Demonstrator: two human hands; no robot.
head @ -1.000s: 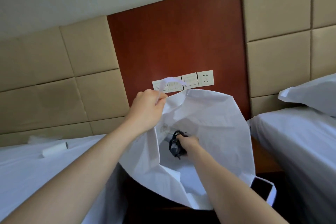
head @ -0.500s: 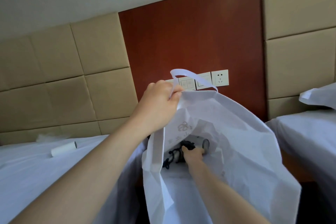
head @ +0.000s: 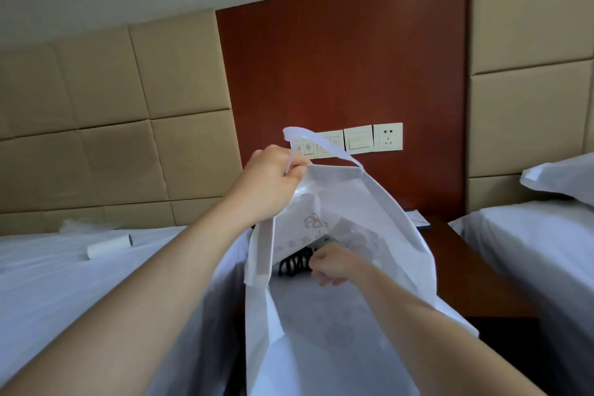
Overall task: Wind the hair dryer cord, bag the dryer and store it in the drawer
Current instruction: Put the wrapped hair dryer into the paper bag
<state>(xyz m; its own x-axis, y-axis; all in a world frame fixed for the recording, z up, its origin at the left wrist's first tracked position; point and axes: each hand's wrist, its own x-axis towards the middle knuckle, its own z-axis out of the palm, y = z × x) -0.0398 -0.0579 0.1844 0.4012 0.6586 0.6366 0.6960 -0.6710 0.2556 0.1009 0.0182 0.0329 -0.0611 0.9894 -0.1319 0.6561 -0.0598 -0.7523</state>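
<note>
A large white fabric bag (head: 363, 209) hangs open in the middle of the view. My left hand (head: 271, 182) grips its top edge beside the white loop handle (head: 324, 145) and holds it up. My right hand (head: 334, 264) reaches deep inside the bag, fingers curled on the hair dryer (head: 323, 243). Only a grey part of the dryer shows above the hand. Its black coiled cord (head: 294, 264) is bunched just left of my fingers. The bag wall hides the rest of the dryer.
A white bed (head: 64, 283) with a white roll (head: 109, 246) on it lies to the left. Another bed (head: 530, 251) with a pillow (head: 565, 178) lies to the right. Between them stands a dark wooden nightstand (head: 456, 254), and wall switches with a socket (head: 387, 137) are behind the bag.
My left hand has kept the bag raised while my right hand pushed the dryer lower and further left inside it. The view has shifted, showing more of the right bed.
</note>
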